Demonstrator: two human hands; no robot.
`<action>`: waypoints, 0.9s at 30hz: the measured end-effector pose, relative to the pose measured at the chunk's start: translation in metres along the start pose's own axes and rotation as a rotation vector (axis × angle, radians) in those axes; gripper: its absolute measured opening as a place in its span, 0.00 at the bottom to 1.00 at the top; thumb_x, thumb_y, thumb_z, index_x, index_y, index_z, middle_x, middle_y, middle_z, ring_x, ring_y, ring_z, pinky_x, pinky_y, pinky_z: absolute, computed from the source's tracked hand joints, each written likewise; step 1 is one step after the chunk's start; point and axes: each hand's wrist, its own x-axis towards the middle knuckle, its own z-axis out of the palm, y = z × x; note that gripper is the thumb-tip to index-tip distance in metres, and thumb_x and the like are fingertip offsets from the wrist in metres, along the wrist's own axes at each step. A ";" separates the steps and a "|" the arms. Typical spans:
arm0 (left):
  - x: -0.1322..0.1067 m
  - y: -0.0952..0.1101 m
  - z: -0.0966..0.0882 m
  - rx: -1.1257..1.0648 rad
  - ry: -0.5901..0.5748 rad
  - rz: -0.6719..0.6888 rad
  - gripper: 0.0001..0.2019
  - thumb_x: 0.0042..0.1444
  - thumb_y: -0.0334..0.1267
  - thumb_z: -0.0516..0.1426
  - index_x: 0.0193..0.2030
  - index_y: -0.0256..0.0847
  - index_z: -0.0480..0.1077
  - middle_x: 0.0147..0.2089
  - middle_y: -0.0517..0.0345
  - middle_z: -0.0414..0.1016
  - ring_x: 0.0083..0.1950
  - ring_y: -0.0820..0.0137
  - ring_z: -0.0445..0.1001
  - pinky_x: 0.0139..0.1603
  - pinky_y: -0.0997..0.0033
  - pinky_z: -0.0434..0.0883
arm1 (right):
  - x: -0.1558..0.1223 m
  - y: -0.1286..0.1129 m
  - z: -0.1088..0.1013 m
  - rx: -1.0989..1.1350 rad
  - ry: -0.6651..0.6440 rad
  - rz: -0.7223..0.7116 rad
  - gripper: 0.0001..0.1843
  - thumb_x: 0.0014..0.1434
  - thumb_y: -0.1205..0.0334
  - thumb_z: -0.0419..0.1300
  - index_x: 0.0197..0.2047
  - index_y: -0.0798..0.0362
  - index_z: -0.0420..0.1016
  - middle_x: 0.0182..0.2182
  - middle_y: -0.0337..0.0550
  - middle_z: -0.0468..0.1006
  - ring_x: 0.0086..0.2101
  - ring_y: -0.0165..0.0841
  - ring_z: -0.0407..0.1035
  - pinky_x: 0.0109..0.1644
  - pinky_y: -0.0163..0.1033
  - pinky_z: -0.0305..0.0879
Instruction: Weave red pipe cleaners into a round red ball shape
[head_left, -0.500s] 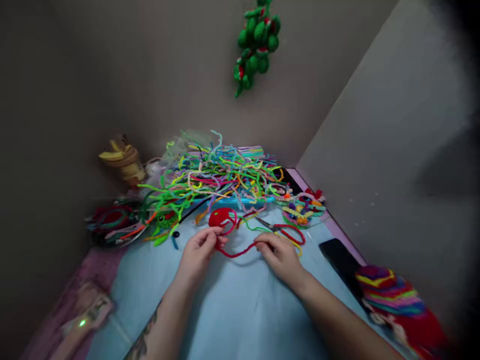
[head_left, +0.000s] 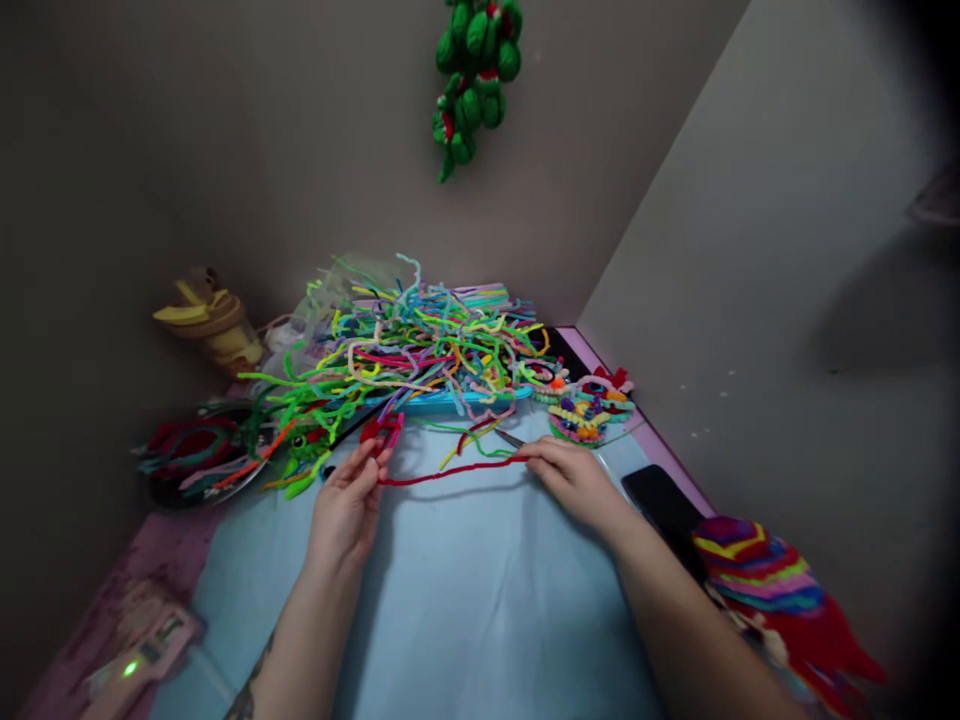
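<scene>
Backing a smooth light-blue table covering [head_left: 480,610], plain grey walls [head_left: 337,150] meet. Above it, left hand [head_left: 346,505] and right hand [head_left: 576,480] pinch a thin, fuzzy red strand [head_left: 450,472], nearly straight between their fingers [head_left: 545,457]. The left partly hides a looped, fuzzy red piece [head_left: 370,430]; any join to the strand is unclear. The right covers part of a pointed grey blade [head_left: 510,438].

From here, the right hand [head_left: 571,480] covers one end of a pointed grey metal blade [head_left: 510,438]; the green, red-flecked hanging bunch [head_left: 469,110] runs out of view above.
</scene>
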 end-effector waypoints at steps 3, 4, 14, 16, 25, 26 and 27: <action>0.002 -0.001 -0.001 -0.016 0.031 0.016 0.13 0.48 0.16 0.56 0.34 0.33 0.76 0.39 0.51 0.78 0.35 0.74 0.78 0.29 0.85 0.74 | -0.001 0.006 -0.007 0.040 0.011 0.069 0.12 0.60 0.65 0.51 0.40 0.52 0.77 0.33 0.44 0.80 0.34 0.33 0.74 0.38 0.37 0.69; 0.003 -0.001 -0.001 -0.021 0.037 0.022 0.13 0.48 0.16 0.55 0.35 0.33 0.76 0.39 0.51 0.78 0.35 0.74 0.78 0.29 0.85 0.74 | -0.001 0.008 -0.008 0.048 0.010 0.086 0.13 0.60 0.65 0.51 0.41 0.52 0.76 0.33 0.44 0.80 0.33 0.33 0.74 0.38 0.37 0.69; 0.006 0.004 -0.002 -0.088 0.091 -0.053 0.18 0.50 0.12 0.49 0.35 0.33 0.73 0.36 0.56 0.77 0.30 0.79 0.78 0.25 0.88 0.73 | -0.010 0.020 -0.030 0.419 -0.136 0.269 0.09 0.57 0.58 0.57 0.39 0.52 0.73 0.29 0.41 0.77 0.28 0.31 0.72 0.30 0.34 0.65; 0.004 0.004 0.001 -0.102 0.095 -0.109 0.18 0.50 0.12 0.48 0.35 0.33 0.73 0.35 0.57 0.77 0.29 0.80 0.77 0.24 0.88 0.73 | -0.014 0.019 -0.034 0.667 -0.106 0.300 0.14 0.53 0.52 0.62 0.38 0.52 0.71 0.25 0.38 0.74 0.22 0.27 0.69 0.22 0.30 0.58; -0.012 -0.003 0.010 -0.062 0.031 -0.125 0.17 0.46 0.13 0.52 0.35 0.34 0.74 0.33 0.57 0.78 0.29 0.80 0.77 0.27 0.87 0.72 | -0.009 0.034 -0.032 0.436 0.075 0.403 0.14 0.53 0.53 0.59 0.40 0.51 0.69 0.21 0.38 0.72 0.21 0.30 0.64 0.26 0.36 0.60; -0.016 -0.009 0.010 -0.028 0.005 -0.064 0.15 0.45 0.14 0.55 0.36 0.34 0.74 0.35 0.56 0.79 0.31 0.78 0.78 0.29 0.86 0.73 | -0.007 0.031 -0.029 0.239 0.137 0.381 0.11 0.54 0.56 0.58 0.39 0.51 0.71 0.25 0.42 0.74 0.26 0.34 0.68 0.31 0.40 0.64; -0.020 -0.016 0.011 0.018 -0.049 -0.039 0.13 0.45 0.18 0.59 0.37 0.34 0.75 0.37 0.54 0.79 0.34 0.75 0.78 0.32 0.84 0.73 | -0.006 0.026 -0.024 0.042 0.216 0.341 0.08 0.54 0.59 0.57 0.38 0.51 0.72 0.29 0.45 0.76 0.32 0.38 0.69 0.37 0.46 0.65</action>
